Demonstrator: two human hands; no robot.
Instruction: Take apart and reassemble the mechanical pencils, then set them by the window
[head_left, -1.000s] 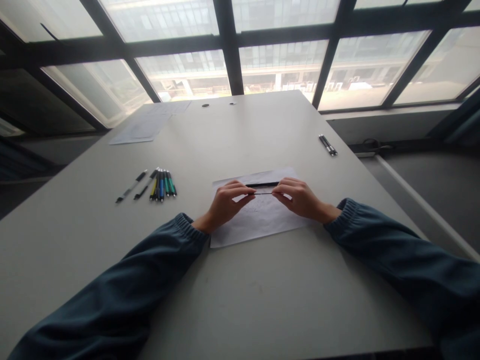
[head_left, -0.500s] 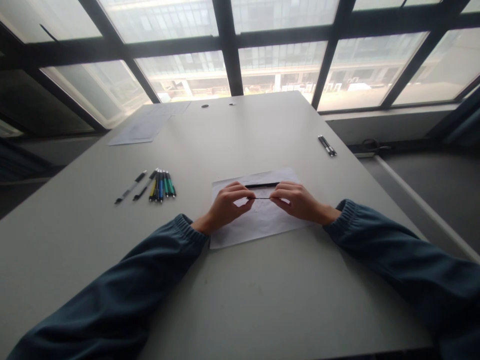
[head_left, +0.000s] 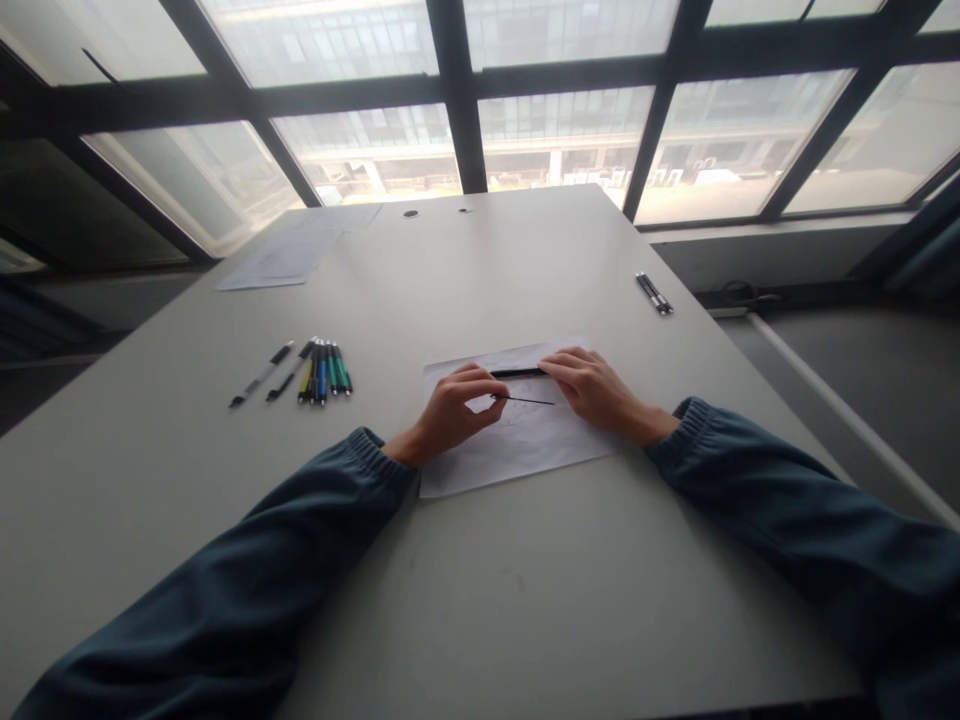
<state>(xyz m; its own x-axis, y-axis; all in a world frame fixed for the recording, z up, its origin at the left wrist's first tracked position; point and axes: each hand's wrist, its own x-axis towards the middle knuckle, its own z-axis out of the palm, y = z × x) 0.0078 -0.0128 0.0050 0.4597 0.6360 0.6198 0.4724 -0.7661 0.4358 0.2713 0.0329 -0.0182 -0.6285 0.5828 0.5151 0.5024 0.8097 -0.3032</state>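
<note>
The person sits at a long grey table [head_left: 480, 600], both arms in dark blue sleeves [head_left: 300, 540] stretched forward over a sheet of paper [head_left: 525, 455] that lies flat in front of them. The left hand [head_left: 450, 412] is curled, its thumb and forefinger pinched on the left end of a thin black rod [head_left: 525, 400], which points rightward, low over the paper, its far end free. Just beyond it, on the far part of the sheet, lies a black pen barrel [head_left: 516, 373], running side to side. The right hand [head_left: 594, 388] rests on the paper with its fingers stretched toward the right end of that barrel and touching it; whether they grip it I cannot tell from here.

Off to the left, well apart from the paper, a tight row of coloured pens [head_left: 324, 370] lies on the table, with two black pens [head_left: 274, 374] just beside them. Near the right edge is a pair of pens [head_left: 655, 292], close together. Some loose sheets [head_left: 289, 252] sit at the far left corner, under the big windows [head_left: 375, 150].
</note>
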